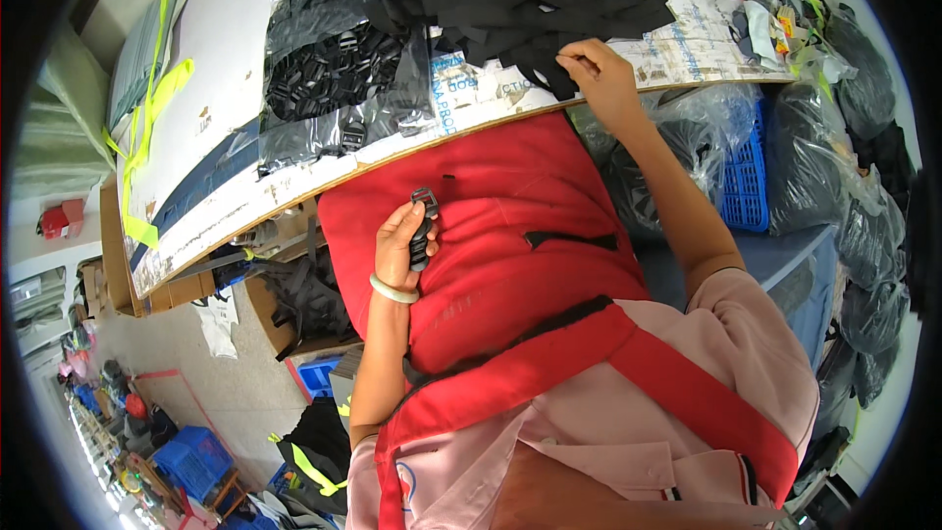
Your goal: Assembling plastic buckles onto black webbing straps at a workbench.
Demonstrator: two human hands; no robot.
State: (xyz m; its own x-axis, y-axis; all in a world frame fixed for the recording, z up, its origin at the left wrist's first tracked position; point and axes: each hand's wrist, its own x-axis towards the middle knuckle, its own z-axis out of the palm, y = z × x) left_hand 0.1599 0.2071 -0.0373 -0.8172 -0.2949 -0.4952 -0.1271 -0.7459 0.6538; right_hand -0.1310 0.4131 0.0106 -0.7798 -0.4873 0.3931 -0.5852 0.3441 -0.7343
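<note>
Pink shirt (746, 353): nearest my camera.
Black buckle (420, 253): pinched in the left hand (397, 243) above the red apron (530, 304); slack fingers might drop it.
Right hand (606, 79): fingers curled by the black straps (530, 15), can't tell if pinching one. Tangles could drag extras along.

A pile of buckles (339, 69) sits on a plastic sheet (397, 108) on the table (218, 98). A heap of straps (540, 0) lies to its right, with the right hand (601, 77) at the heap's front edge. The left hand (396, 243), with more buckles (422, 236) in it, is before the table, over the apron (500, 167).
</note>
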